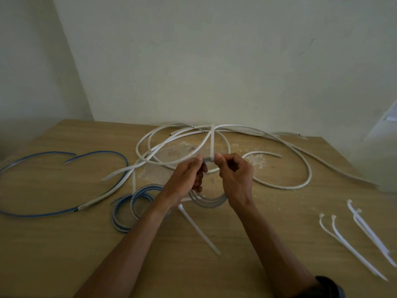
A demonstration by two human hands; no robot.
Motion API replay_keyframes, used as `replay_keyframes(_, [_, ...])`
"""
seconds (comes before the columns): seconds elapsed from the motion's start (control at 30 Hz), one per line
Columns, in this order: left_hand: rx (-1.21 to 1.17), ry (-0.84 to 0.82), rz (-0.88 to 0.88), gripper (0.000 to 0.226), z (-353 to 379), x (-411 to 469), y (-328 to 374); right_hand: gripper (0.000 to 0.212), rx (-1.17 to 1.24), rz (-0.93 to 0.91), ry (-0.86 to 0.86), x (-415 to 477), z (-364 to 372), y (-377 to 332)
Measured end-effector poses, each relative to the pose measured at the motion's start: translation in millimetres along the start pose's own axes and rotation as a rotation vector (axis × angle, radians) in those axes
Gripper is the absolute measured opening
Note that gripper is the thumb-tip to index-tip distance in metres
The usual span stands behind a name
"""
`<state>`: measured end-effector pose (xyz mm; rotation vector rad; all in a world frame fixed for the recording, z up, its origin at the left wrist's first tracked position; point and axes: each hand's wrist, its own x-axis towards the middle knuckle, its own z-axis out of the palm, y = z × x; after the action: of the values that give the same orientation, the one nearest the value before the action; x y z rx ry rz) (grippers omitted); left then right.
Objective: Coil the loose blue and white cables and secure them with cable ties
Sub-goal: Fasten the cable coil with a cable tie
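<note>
Head view, going from the left side to the right: a loose blue cable (pixel 43 215) lies in a big bend on the table (pixel 257 265), not rolled up yet. Next to it, nearer to me, a blue coil (pixel 117 214) lies flat. A white strip pokes out from its top, maybe its tie, so it looks done. Then comes my left grip (pixel 189 177). Its fingers are curled round the top of a small coil (pixel 209 203) of pale loops, which hangs down between my two arms, low over the table. A cable tie (pixel 212 145) goes round the top of this coil, and its long white tail sticks straight up. My right grip (pixel 234 175) pinches that tie right beside the coil, with thumb and finger tight on it. So I think I am in the middle of tying this coil. I cannot tell if the tie is snug. The next move, I think, is to hold the coil steady with the left and pull the tail until the loops cannot slide. One more tie (pixel 199 230) lies on the table between my arms. Behind my hands and off to the right, loose white cables (pixel 310 171) sprawl in wide rings, not rolled up. Far right, spare ties (pixel 365 225) lie in a little bunch near my right arm.
</note>
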<state>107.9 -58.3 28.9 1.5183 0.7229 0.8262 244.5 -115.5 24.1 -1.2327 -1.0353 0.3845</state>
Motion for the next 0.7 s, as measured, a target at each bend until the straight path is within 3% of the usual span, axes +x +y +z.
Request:
replay_keyframes(0.1, [0.073,0.097,0.002,0.045,-7,-2,5,0.014,0.034,0.056,-0.076,-2,6,-1])
replay_keyframes(0.27, [0.140,0.176,-0.105,0.046,-50,-14,4,0.011,-0.155,0.022,-0.383,-1,24,-5])
replay_keyframes(0.33, [0.374,0.253,-0.065,0.048,-72,-25,0,0.011,-0.222,-0.005,-0.462,-6,43,-3])
replay_keyframes(0.47, [0.973,0.482,0.182,0.042,-103,-45,-16,0.008,-0.310,-0.061,-0.505,-18,77,3])
replay_keyframes(0.53, [1.182,0.550,0.181,0.041,-113,-49,-31,0.009,-0.366,-0.111,-0.515,-20,86,10])
replay_keyframes(0.6, [1.171,0.550,0.158,0.037,-117,-49,-41,0.010,-0.453,-0.130,-0.518,-23,93,17])
replay_keyframes(0.7, [0.971,0.529,0.128,0.029,-119,-49,-43,0.011,-0.496,-0.089,-0.485,-27,104,25])
